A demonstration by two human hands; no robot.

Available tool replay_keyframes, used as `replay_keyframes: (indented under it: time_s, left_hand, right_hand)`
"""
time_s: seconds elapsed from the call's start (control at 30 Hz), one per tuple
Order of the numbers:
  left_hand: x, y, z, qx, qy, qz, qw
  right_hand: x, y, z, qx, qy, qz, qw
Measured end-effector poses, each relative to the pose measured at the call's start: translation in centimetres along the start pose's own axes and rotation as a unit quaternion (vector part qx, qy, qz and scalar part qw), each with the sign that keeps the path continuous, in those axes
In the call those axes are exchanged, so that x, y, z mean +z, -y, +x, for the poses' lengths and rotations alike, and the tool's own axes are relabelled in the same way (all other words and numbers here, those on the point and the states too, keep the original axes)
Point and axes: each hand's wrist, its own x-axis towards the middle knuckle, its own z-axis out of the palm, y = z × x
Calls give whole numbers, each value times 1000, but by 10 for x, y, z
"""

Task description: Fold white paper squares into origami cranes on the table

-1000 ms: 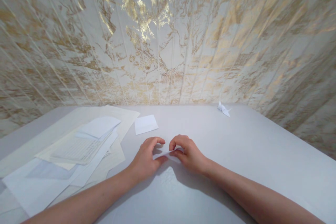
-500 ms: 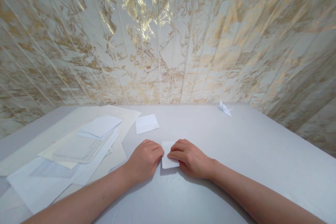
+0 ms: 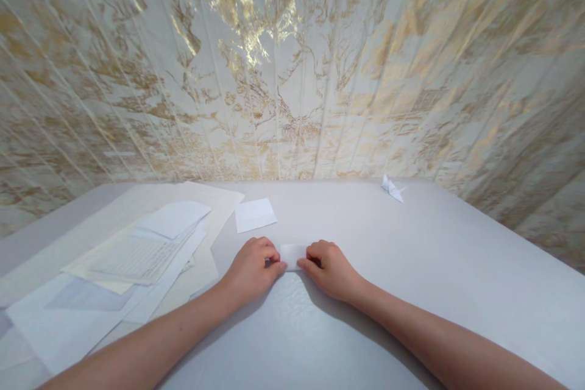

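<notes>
A small folded white paper (image 3: 292,257) is held between my two hands, just above or on the table in the middle of the view. My left hand (image 3: 260,265) pinches its left end between thumb and fingers. At the right end my right hand (image 3: 328,268) grips it the same way, its thumb along the lower edge. The paper shows as a narrow strip; the fingers cover both of its ends.
On the left of the pale table (image 3: 411,268) lies a loose pile of papers (image 3: 137,256). A white paper square (image 3: 256,215) lies beyond my left hand. A folded paper figure (image 3: 392,189) stands near the back edge, before a gold-patterned curtain (image 3: 292,73).
The paper between my hands now shows as a narrower strip instead of a squarish piece. My right fingers have left its face and hold its right end; my left hand now pinches the left end.
</notes>
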Motion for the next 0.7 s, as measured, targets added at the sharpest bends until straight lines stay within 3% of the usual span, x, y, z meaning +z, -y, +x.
replay_keyframes:
  time_s: [0.17,0.27,0.33,0.43,0.5,0.57,0.7]
  left_hand:
    - [6,7,3,-20,-42,-24,999]
    - [7,5,-1,-66,-78,-183,978]
    - [5,0,-4,-144,-77,-379,911]
    - [1,-10,-5,-228,-4,-608,761]
    - [0,-15,-4,-249,-27,-642,724]
    - [0,-15,-3,-225,-73,-620,748]
    - [3,-12,-4,-124,-123,-522,835]
  right_hand:
    - [6,1,0,9,-17,15,1000]
    - [8,-6,-2,-29,-77,72,994]
    - [7,-11,-3,-80,-139,93,983]
    - [5,-15,-5,-179,-193,70,962]
    - [2,-14,-6,-225,-194,45,954]
    - [0,-11,-7,-252,-177,30,951]
    - [1,-2,-10,-262,-158,50,951]
